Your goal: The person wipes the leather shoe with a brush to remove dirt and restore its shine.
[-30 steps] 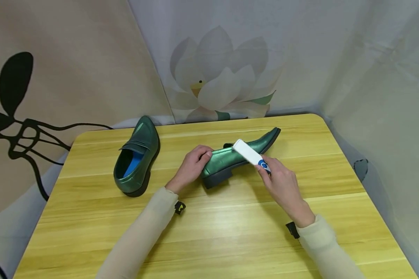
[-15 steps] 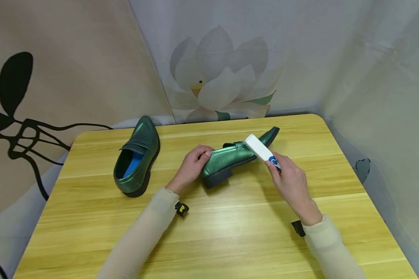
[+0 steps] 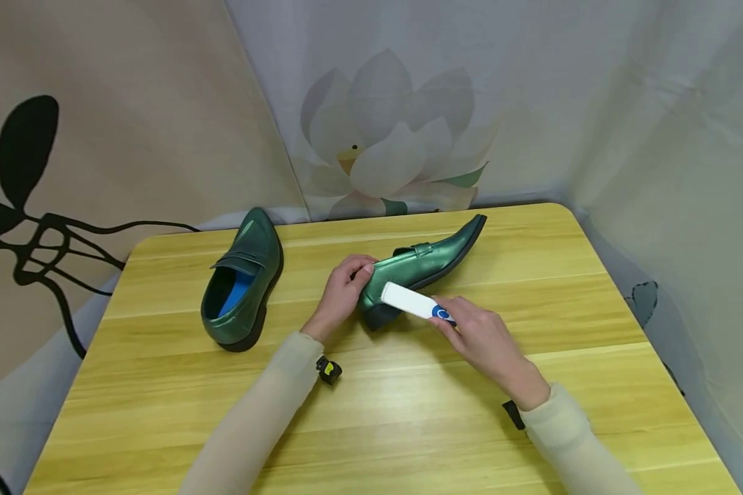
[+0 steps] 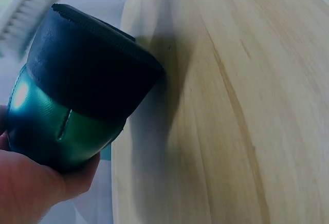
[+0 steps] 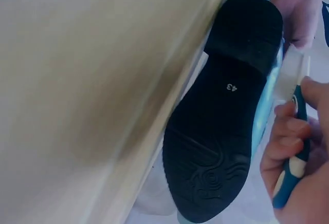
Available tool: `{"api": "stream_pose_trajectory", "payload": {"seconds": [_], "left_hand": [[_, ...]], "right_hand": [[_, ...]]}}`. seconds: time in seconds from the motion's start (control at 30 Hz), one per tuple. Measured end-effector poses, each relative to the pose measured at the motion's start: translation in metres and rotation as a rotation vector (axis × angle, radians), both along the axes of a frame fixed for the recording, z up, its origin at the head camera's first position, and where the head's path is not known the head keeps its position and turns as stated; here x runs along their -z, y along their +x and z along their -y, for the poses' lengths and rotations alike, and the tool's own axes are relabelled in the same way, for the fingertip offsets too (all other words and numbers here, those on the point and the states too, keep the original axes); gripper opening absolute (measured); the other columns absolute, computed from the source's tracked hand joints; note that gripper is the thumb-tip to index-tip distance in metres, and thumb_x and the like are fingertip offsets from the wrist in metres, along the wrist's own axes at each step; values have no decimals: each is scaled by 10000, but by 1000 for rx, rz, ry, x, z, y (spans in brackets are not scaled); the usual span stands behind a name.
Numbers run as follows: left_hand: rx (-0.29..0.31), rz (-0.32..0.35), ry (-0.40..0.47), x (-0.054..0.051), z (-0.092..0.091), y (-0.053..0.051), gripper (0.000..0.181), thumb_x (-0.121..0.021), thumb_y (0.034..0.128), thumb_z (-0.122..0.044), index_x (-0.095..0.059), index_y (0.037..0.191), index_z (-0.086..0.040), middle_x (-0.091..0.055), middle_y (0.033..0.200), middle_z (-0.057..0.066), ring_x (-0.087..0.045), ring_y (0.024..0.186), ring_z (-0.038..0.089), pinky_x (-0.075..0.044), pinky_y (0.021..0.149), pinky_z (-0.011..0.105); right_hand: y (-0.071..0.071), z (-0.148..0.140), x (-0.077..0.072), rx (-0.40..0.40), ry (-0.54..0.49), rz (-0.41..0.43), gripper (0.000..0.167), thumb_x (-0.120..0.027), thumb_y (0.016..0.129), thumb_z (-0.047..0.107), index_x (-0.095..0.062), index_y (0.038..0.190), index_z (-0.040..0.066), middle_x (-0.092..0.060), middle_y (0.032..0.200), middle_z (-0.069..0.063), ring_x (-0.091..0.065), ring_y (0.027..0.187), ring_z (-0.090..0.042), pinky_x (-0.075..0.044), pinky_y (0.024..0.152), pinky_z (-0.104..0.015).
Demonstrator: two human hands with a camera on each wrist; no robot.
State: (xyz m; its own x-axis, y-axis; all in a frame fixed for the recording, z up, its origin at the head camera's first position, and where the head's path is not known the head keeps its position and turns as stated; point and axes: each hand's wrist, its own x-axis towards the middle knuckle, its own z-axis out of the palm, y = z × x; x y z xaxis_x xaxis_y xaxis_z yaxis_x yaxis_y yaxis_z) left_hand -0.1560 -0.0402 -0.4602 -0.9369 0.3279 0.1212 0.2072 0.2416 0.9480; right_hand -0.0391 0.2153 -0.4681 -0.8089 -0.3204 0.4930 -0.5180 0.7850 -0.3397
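Observation:
My left hand [image 3: 345,292] grips a shiny green loafer [image 3: 436,258] by its heel end, tilting it with the toe raised toward the back right. Its black sole [image 5: 211,126], marked 43, faces the right wrist view; the black heel block [image 4: 92,59] shows in the left wrist view. In my right hand [image 3: 486,340] is a white-headed brush [image 3: 408,300] with a blue and white handle [image 5: 293,162], fingers curled round it. The brush head lies across the loafer's side near the heel. Whether its bristles touch the leather I cannot tell.
A second green loafer [image 3: 243,282] with a blue insole stands upright on the wooden table [image 3: 384,426], left of my left hand. Behind the table hangs a pale curtain [image 3: 520,103] with a printed flower. Both wrists wear small black cameras.
The brush first slid toward the toe, then came back left and down to the heel area with my right hand. The loafer's toe has risen slightly; my left hand keeps its grip.

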Motion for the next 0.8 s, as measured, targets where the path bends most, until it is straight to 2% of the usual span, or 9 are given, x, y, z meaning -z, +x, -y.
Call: {"api": "stream_pose_trajectory", "payload": {"seconds": [0.07, 0.13, 0.37, 0.43, 0.57, 0.63, 0.8], "left_hand": [[-4, 16, 5, 1, 0, 0, 277, -533, 1090, -143, -707, 1121, 70, -639, 1276, 177, -565, 1246, 318, -403, 1095, 455], [-12, 34, 3, 2, 1, -1, 281, -531, 1092, -155, -699, 1143, 65, -636, 1282, 178, -560, 1248, 320, -404, 1089, 454], [-22, 68, 16, 2, 5, -1, 276, -531, 1095, -160, -686, 1154, 60, -623, 1296, 180, -547, 1244, 319, -405, 1078, 457], [-17, 68, 12, 1, 5, 0, 282, -528, 1096, -167, -687, 1150, 59, -622, 1295, 177, -546, 1247, 319, -403, 1084, 463], [-16, 63, -2, 0, 5, 0, 283, -528, 1097, -174, -700, 1136, 47, -625, 1291, 160, -546, 1254, 310, -395, 1101, 463], [-10, 50, -11, 0, 5, 0, 286, -525, 1098, -170, -703, 1130, 51, -619, 1301, 160, -542, 1271, 314, -386, 1116, 467], [0, 12, -25, 0, 4, 0, 288, -528, 1096, -168, -702, 1127, 59, -595, 1336, 156, -525, 1307, 316, -367, 1143, 471]], "right_hand": [[0, -3, 0, 11, 25, 26, 373, -751, 969, 231, -677, 1255, 2, -710, 974, -99, -589, 670, -154, -499, 530, -320], [1, -10, 0, 56, 37, 55, 369, -776, 942, 184, -683, 1246, -2, -712, 968, -104, -581, 652, -154, -489, 517, -321], [2, -31, -7, 241, 42, 90, 345, -766, 953, 152, -696, 1222, -53, -693, 899, -146, -530, 576, -191, -449, 464, -332], [3, -31, -9, 238, 49, 93, 345, -766, 953, 154, -697, 1222, -52, -696, 905, -148, -527, 573, -186, -447, 460, -328], [5, -23, -12, 160, 84, 127, 353, -753, 966, 186, -693, 1238, -31, -690, 906, -111, -516, 583, -148, -440, 474, -301], [6, -21, -13, 152, 95, 140, 351, -738, 978, 204, -693, 1241, -23, -691, 911, -107, -525, 590, -147, -443, 476, -301], [6, -34, -14, 278, 73, 128, 340, -715, 997, 211, -702, 1226, -39, -713, 935, -169, -563, 583, -208, -451, 455, -350]]}}
